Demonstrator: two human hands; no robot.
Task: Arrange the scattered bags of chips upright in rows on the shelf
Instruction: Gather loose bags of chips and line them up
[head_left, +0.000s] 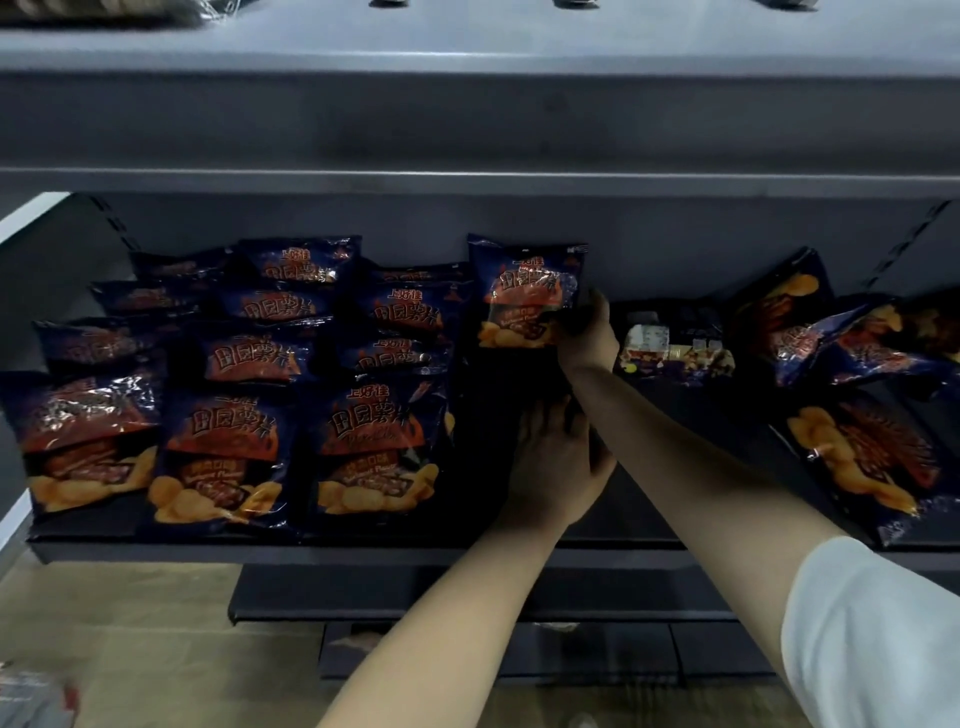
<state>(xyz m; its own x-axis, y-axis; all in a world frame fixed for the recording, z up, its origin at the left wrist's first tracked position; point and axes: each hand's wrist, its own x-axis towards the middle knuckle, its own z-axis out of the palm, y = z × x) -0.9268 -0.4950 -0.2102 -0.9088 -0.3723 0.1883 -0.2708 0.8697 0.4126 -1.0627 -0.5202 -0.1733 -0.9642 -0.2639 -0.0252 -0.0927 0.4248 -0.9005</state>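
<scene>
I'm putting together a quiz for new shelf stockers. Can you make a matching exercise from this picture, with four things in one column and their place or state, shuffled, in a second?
Things
1. centre bag
2. front-right bag
3. left hand
4. left bags

Place or state
A. stand upright in rows
B. open, at the bare gap on the shelf
C. lies flat near the front edge
D. gripped upright by the right hand, near the back wall

Pairs: 1-D, 2-C, 3-B, 4-A
</scene>
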